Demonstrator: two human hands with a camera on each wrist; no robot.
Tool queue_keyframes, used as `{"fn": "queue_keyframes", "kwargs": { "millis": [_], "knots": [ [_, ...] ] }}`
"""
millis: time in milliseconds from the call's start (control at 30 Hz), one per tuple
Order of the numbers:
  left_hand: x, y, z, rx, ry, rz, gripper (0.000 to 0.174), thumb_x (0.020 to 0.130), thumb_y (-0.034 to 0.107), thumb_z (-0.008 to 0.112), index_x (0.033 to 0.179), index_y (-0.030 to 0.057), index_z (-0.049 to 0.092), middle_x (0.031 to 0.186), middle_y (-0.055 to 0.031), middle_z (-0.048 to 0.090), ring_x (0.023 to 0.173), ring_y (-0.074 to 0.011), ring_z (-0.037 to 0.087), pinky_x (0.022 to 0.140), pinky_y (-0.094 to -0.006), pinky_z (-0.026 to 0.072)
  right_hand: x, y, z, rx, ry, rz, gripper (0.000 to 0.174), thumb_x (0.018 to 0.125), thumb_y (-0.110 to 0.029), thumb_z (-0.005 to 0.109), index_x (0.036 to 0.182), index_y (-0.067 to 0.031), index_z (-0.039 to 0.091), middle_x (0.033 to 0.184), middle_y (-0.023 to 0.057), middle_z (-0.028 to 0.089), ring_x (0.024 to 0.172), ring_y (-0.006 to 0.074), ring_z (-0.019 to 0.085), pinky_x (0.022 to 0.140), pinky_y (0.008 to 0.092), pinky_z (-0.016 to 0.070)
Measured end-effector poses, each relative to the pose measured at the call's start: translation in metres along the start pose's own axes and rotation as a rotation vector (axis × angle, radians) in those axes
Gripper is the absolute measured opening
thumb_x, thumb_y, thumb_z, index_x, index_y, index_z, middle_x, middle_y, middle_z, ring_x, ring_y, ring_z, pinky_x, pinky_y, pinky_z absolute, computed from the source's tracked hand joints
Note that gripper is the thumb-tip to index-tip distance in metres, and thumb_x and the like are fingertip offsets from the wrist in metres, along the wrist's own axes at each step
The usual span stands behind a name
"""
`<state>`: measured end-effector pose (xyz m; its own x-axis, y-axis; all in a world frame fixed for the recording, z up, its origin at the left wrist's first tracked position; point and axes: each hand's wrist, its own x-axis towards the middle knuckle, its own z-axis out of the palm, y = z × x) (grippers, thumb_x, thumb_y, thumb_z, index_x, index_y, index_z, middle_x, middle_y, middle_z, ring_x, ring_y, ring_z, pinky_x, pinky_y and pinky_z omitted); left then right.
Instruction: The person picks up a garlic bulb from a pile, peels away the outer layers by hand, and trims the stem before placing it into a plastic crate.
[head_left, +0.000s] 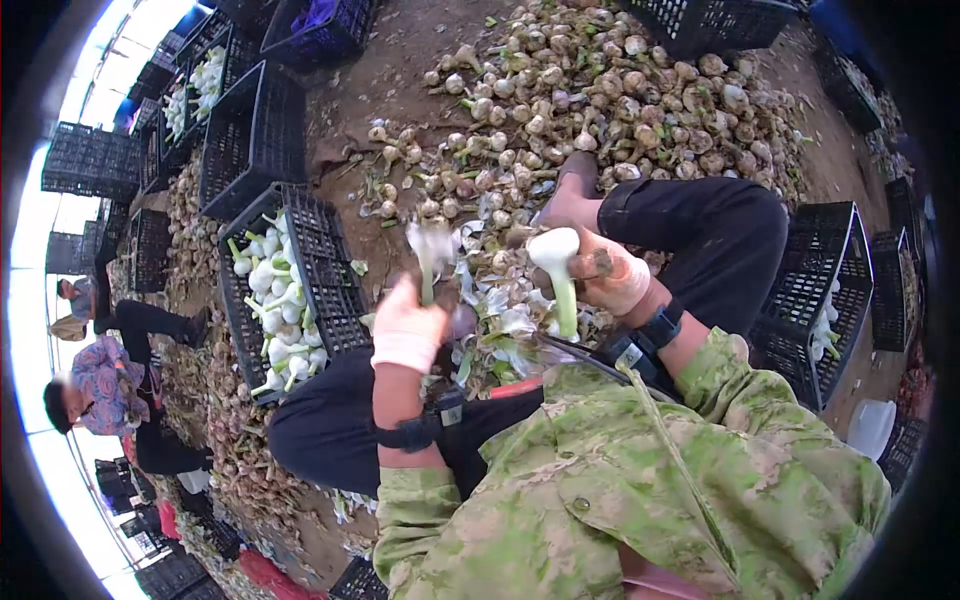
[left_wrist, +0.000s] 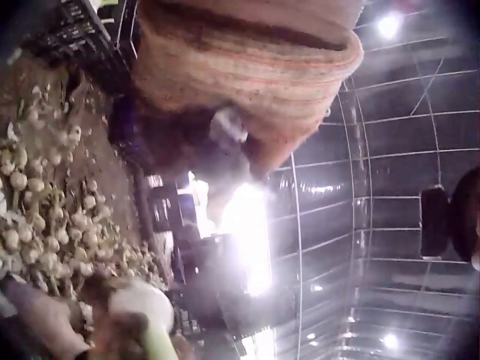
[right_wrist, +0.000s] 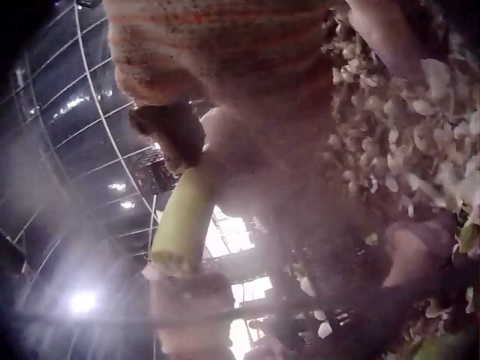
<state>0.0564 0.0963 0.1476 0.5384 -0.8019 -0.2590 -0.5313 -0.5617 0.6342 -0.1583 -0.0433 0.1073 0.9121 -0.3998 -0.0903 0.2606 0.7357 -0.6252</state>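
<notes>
In the head view the right hand point(head_left: 608, 274), in a pale dirt-stained glove, grips a peeled white garlic bulb point(head_left: 553, 246) with its cut green stem pointing toward the body. The left hand point(head_left: 412, 318), gloved too, holds another garlic bulb point(head_left: 432, 243) by its stem; this bulb is blurred. The two hands are apart, above loose peelings point(head_left: 515, 320). In the right wrist view the green stem point(right_wrist: 182, 219) shows beside the dirty thumb. The left wrist view shows mostly the left glove point(left_wrist: 240, 75), its fingers dim and blurred.
A crate point(head_left: 330, 270) of peeled garlic stands left of the hands. A large heap of unpeeled garlic point(head_left: 640, 110) lies ahead. Another crate point(head_left: 818, 300) is at the right, with a red-handled tool point(head_left: 515, 388) between the legs. Two people point(head_left: 100, 385) sit at far left.
</notes>
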Motion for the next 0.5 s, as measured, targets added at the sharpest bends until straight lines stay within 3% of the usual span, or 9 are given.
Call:
{"fn": "queue_keyframes", "kwargs": {
  "millis": [67, 133, 167, 200, 233, 300, 333, 467, 500],
  "knots": [
    [-0.012, 0.006, 0.011, 0.512, 0.186, 0.115, 0.035, 0.069, 0.011, 0.065, 0.102, 0.003, 0.057, 0.091, -0.014, 0.06, 0.08, -0.0188, 0.058, 0.07, -0.0274, 0.0476, -0.006, -0.01, 0.01, 0.056, 0.097, -0.065, 0.065, 0.072, -0.035, 0.067, 0.12, -0.001, 0.039, 0.109, 0.0132, 0.048, 0.091, 0.0248, 0.05, 0.077, 0.0372, 0.0432],
    [-0.008, 0.013, 0.031, -0.232, 0.222, 0.252, 0.053, 0.06, 0.012, 0.072, 0.109, 0.0041, 0.054, 0.097, -0.0124, 0.057, 0.086, -0.022, 0.057, 0.076, -0.0305, 0.0471, -0.016, -0.001, -0.017, 0.317, -0.018, -0.002, 0.069, 0.076, -0.034, 0.065, 0.128, -0.005, 0.031, 0.11, 0.0153, 0.05, 0.093, 0.0283, 0.054, 0.082, 0.0398, 0.0462],
    [-0.014, 0.043, 0.034, -0.174, 0.266, 0.373, 0.052, 0.058, 0.016, 0.073, 0.106, 0.0059, 0.055, 0.095, -0.0117, 0.057, 0.086, -0.0261, 0.056, 0.077, -0.0335, 0.0463, -0.007, 0.008, -0.035, 0.477, -0.21, 0.046, 0.066, 0.079, -0.039, 0.06, 0.128, -0.0057, 0.031, 0.105, 0.0161, 0.052, 0.089, 0.0267, 0.055, 0.077, 0.0388, 0.0471],
    [-0.019, 0.079, 0.032, -0.115, 0.318, 0.501, 0.052, 0.057, 0.02, 0.075, 0.104, 0.0077, 0.056, 0.092, -0.0111, 0.058, 0.087, -0.0301, 0.056, 0.078, -0.0366, 0.0455, -0.014, -0.004, -0.021, 0.381, -0.081, 0.033, 0.065, 0.08, -0.044, 0.056, 0.126, -0.0047, 0.033, 0.102, 0.0135, 0.053, 0.084, 0.0226, 0.055, 0.07, 0.0362, 0.0469],
    [-0.019, 0.097, 0.039, -0.097, 0.227, 0.593, 0.049, 0.057, 0.018, 0.074, 0.101, 0.0081, 0.058, 0.092, -0.0113, 0.058, 0.086, -0.0304, 0.056, 0.076, -0.0362, 0.0459, 0.0, -0.008, -0.041, 0.132, -0.294, 0.069, 0.065, 0.076, -0.052, 0.055, 0.117, -0.0031, 0.042, 0.097, 0.0107, 0.055, 0.081, 0.0224, 0.055, 0.073, 0.0363, 0.0454],
    [-0.016, 0.11, 0.064, -0.102, 0.162, 0.794, 0.037, 0.064, 0.003, 0.067, 0.1, 0.0028, 0.058, 0.092, -0.011, 0.058, 0.085, -0.0196, 0.056, 0.072, -0.0288, 0.0468, -0.017, -0.005, -0.012, 0.049, 0.114, -0.045, 0.065, 0.076, -0.057, 0.052, 0.109, -0.0002, 0.049, 0.098, 0.008, 0.056, 0.088, 0.0211, 0.055, 0.082, 0.0367, 0.0435],
    [-0.004, 0.088, 0.087, -0.198, 0.171, 0.74, 0.029, 0.07, 0.004, 0.063, 0.098, 0.0013, 0.058, 0.094, -0.0088, 0.059, 0.084, -0.0186, 0.056, 0.073, -0.0275, 0.0464, -0.023, 0.01, -0.035, 0.267, 0.079, -0.059, 0.05, 0.083, -0.044, 0.05, 0.11, -0.0021, 0.048, 0.104, 0.0083, 0.055, 0.098, 0.0197, 0.052, 0.089, 0.0351, 0.0408],
    [0.024, 0.119, 0.094, -1.191, 0.037, -0.082, 0.024, 0.082, 0.025, 0.054, 0.097, 0.0064, 0.058, 0.088, -0.0061, 0.06, 0.069, -0.0148, 0.055, 0.059, -0.0283, 0.0469, -0.065, -0.035, -0.03, -0.601, 0.369, -0.434, 0.033, 0.085, -0.033, 0.052, 0.104, -0.0053, 0.054, 0.102, 0.0062, 0.057, 0.095, 0.0184, 0.054, 0.085, 0.0317, 0.0417],
    [0.031, 0.103, 0.096, -1.192, -0.064, -0.088, 0.018, 0.082, 0.025, 0.054, 0.09, 0.009, 0.058, 0.079, -0.0028, 0.059, 0.061, -0.0129, 0.052, 0.052, -0.0271, 0.0431, -0.078, -0.052, -0.033, -0.731, 0.474, -0.528, 0.029, 0.086, -0.03, 0.052, 0.102, -0.0061, 0.055, 0.101, 0.0057, 0.057, 0.094, 0.0181, 0.054, 0.084, 0.0308, 0.042]
  ]
}}
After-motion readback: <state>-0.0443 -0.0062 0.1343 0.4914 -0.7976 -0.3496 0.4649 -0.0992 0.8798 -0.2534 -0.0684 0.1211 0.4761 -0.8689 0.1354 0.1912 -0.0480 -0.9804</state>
